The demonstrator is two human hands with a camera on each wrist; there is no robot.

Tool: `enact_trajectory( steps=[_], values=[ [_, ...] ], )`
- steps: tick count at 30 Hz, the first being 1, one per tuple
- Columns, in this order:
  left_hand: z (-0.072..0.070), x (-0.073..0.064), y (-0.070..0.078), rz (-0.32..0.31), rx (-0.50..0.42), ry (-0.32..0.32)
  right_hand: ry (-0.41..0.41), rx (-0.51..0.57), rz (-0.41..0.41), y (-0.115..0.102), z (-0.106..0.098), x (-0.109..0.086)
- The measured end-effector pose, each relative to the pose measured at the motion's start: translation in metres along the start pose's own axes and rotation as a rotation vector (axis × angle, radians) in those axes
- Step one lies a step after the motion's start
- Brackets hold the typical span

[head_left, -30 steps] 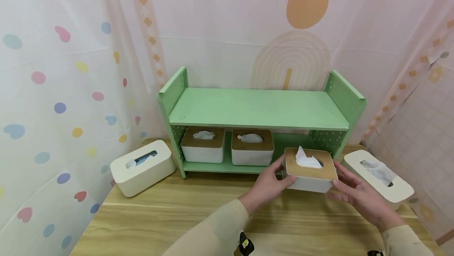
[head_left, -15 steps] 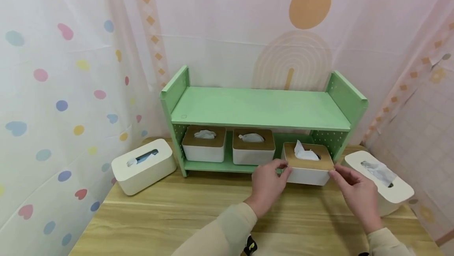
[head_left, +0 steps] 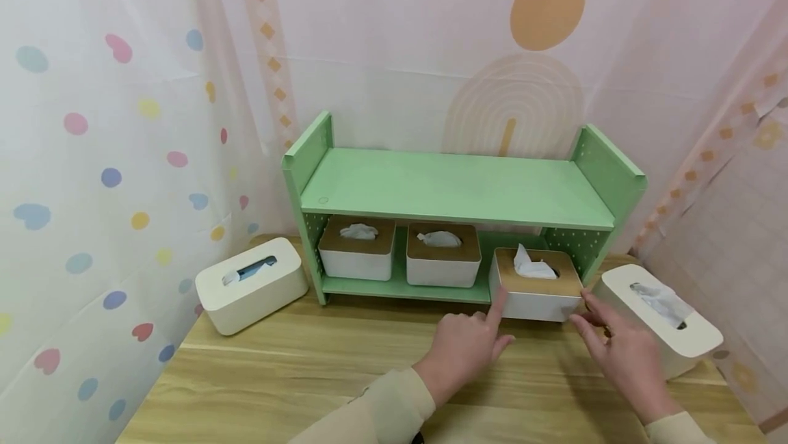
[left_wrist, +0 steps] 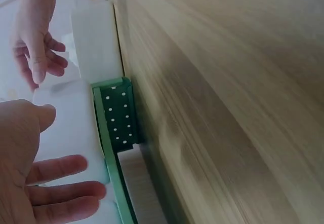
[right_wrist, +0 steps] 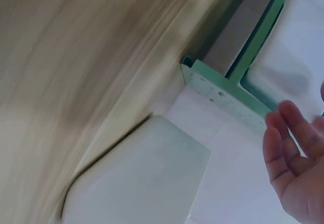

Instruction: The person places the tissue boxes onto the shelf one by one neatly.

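The wood-topped tissue box [head_left: 537, 302] juts from the lower shelf [head_left: 400, 289] at its right end (ungripped), left hand [head_left: 463, 347] at one corner, index straight, right hand [head_left: 626, 348] by another, fingers loosely bent, perhaps touching.

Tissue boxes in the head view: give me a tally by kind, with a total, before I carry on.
Wood-topped boxes: 3
Cream boxes: 2
Total: 5
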State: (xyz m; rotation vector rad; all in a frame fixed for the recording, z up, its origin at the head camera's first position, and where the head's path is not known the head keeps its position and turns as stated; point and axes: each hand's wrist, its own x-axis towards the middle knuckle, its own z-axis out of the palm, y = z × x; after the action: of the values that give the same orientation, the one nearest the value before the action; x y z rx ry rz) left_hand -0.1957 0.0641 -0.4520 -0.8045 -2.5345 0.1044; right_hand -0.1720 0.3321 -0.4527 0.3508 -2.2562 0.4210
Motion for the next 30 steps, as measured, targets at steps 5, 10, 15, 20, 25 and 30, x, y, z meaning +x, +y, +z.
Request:
enact_trajectory(
  steps=[5,10,15,20,25,30],
  values=[
    [-0.002,-0.003,0.002,-0.012,-0.001,-0.044,-0.075,-0.029,-0.022,0.0,-0.002,-0.003],
    [0.0,-0.003,0.001,-0.022,0.005,-0.069,-0.036,-0.057,-0.052,-0.004,-0.001,-0.004],
    [0.002,-0.002,-0.001,-0.004,-0.004,-0.044,0.017,-0.11,-0.073,-0.006,-0.002,-0.006],
    [0.003,0.001,-0.003,-0.017,-0.047,-0.07,-0.088,-0.087,-0.056,-0.005,-0.005,-0.007],
    [0.005,0.007,-0.006,-0.049,-0.13,-0.114,-0.419,0.017,0.1,-0.006,-0.009,-0.002],
    [0.008,0.019,-0.011,-0.116,-0.302,-0.201,-0.618,0.113,0.224,-0.001,-0.008,0.009]
  ],
)
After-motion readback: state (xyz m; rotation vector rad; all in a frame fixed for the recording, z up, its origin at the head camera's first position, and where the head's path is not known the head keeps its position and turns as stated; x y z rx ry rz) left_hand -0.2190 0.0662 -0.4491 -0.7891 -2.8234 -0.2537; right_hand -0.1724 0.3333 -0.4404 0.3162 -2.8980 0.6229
